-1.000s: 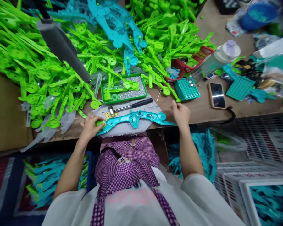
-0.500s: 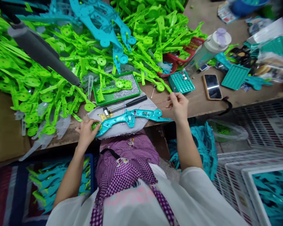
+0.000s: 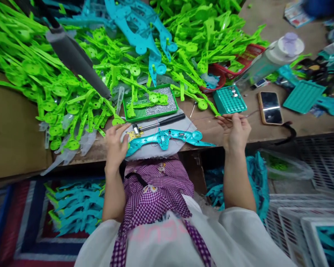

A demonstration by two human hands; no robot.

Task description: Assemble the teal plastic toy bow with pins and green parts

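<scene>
A long turquoise plastic part (image 3: 163, 140), shaped like a toy bow, lies across a pale cloth (image 3: 153, 152) at the table's front edge. Thin wires run from its middle. At its left end is my left hand (image 3: 116, 144), thumb and fingers apart, with nothing visible between them. Off to the right, my right hand (image 3: 236, 133) pinches a thin dark wire (image 3: 252, 113) that trails out on both sides of the fingers. A hammer (image 3: 161, 124) with a black handle rests on the cloth behind the part.
Behind the hammer sits a green tray (image 3: 126, 115) of small metal pieces, with bright green parts on it. Bright green parts (image 3: 91, 85) are heaped across the back left. A teal tray (image 3: 229, 102), a phone (image 3: 271, 107) and a bottle (image 3: 269, 59) stand right. A grey tool (image 3: 78, 63) hangs above.
My left hand has let go of the turquoise part's left end, where a green disc showed, and its fingers have spread. My right hand has drawn the wire farther right.
</scene>
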